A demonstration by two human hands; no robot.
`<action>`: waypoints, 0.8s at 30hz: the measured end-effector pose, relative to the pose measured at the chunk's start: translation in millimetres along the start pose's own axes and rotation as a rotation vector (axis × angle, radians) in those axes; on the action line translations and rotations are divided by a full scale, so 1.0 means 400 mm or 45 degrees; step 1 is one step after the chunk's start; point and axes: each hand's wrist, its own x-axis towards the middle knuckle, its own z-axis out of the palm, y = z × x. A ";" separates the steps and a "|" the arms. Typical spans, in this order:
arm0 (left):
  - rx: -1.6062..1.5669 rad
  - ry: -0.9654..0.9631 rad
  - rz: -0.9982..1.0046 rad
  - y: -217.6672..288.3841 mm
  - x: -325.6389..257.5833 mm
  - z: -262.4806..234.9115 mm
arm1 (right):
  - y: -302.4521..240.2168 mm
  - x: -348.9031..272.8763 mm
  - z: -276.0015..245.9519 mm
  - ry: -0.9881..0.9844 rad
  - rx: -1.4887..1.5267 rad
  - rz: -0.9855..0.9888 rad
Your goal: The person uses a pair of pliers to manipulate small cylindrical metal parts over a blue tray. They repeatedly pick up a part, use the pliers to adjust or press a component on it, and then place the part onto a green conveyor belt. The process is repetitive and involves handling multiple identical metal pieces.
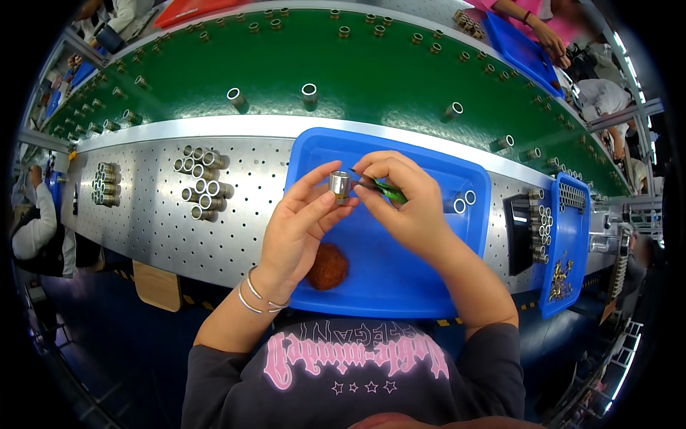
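Over the blue tray (393,282), the left hand (294,223) grasps a metal sleeve (339,183) while the right hand (413,191) grips a green-and-black hand tool (389,190), and that shiny sleeve looks rigid, slippery, modestly weighty, best pinched round its outer wall.

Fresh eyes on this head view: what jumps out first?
The blue tray at center, with a rust-brown ball in its lower-left part. Over it, the left hand holds a metal cylinder and the right hand a green-and-black tool. Beyond, a green surface curves across, dotted with metal tubes.
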 end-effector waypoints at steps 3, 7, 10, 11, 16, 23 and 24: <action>0.059 -0.016 -0.009 -0.010 0.005 -0.017 | -0.004 -0.005 -0.002 -0.067 -0.002 0.059; -0.017 -0.014 -0.021 -0.005 0.003 -0.013 | -0.014 -0.010 -0.006 -0.045 0.119 0.310; -0.048 -0.024 -0.036 -0.007 0.007 -0.016 | -0.003 -0.010 -0.003 -0.019 0.134 0.261; -0.053 -0.031 -0.042 -0.006 0.008 -0.016 | 0.004 -0.012 0.000 -0.001 0.128 0.209; 0.111 -0.053 0.013 0.001 0.001 -0.003 | -0.015 -0.009 -0.004 -0.011 0.055 0.186; 0.295 -0.084 0.051 -0.010 0.000 -0.009 | -0.012 -0.016 -0.011 -0.060 0.034 0.232; 0.330 -0.090 0.051 -0.008 -0.001 -0.008 | -0.009 -0.016 -0.011 -0.054 0.036 0.217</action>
